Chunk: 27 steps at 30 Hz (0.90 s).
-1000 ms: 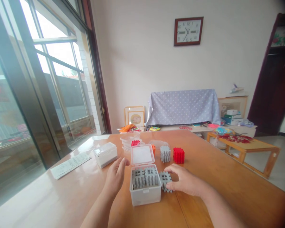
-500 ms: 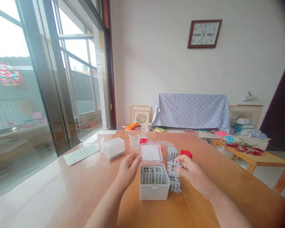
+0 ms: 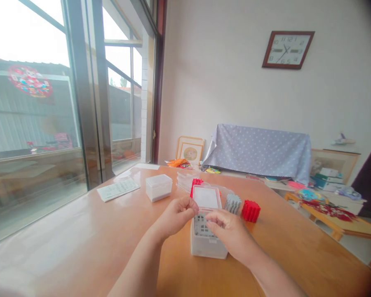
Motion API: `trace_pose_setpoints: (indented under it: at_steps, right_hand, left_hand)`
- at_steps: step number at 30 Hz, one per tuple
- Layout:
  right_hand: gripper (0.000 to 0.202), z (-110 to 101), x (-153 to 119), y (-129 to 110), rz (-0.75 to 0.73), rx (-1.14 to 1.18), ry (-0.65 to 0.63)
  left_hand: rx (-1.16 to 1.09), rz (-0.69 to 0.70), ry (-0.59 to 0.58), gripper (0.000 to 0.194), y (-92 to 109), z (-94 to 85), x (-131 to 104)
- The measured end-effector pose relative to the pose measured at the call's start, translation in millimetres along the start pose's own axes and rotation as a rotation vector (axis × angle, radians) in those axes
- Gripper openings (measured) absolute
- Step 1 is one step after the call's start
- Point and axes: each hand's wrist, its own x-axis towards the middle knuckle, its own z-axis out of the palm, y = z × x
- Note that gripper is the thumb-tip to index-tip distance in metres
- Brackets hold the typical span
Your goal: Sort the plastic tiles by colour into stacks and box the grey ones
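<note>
A clear plastic box (image 3: 207,247) stands on the table with its red-rimmed lid (image 3: 207,197) tipped open at the back. Inside it are grey interlocking blocks (image 3: 200,226) with window-like holes. My left hand (image 3: 179,212) is closed in a pinch by the box's back left corner; what its fingertips hold, if anything, is hidden. Over the right half of the box, my right hand (image 3: 230,231) is closed, thumb and fingers at a grey block. A stack of grey blocks (image 3: 233,203) and a stack of red blocks (image 3: 251,210) stand behind and right of my right hand.
Another lidded clear box (image 3: 158,188) and a printed sheet (image 3: 118,189) lie to the left on the wooden table (image 3: 170,272). Clear containers (image 3: 185,181) and more red blocks (image 3: 195,186) stand behind the open lid. A low side table (image 3: 355,218) is at the right.
My right hand has moved left, bringing a grey block from beside the box to above it. My left hand has come slightly lower and closer to the box opening. The view has shifted left.
</note>
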Motion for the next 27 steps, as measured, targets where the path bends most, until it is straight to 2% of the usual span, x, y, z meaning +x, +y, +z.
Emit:
trace_pose_setpoints:
  at_steps: [9, 13, 21, 27]
  right_hand:
    - [0.024, 3, -6, -6, 0.004, -0.167, -0.16]
    - [0.022, 1, -6, -7, 0.011, -0.21, -0.211]
    - [0.025, -5, -10, -16, -0.007, -0.206, -0.259]
    - [0.027, -7, -13, -18, -0.015, -0.2, -0.245]
  left_hand:
    - [0.302, 0.064, -0.133, 0.016, 11, 4.4, -7]
    - [0.305, 0.095, -0.197, 0.016, 15, 6.5, -9]
    - [0.375, 0.098, -0.21, 0.018, 21, 6.4, -9]
    - [0.365, 0.069, -0.222, 0.018, 23, 7.3, -8]
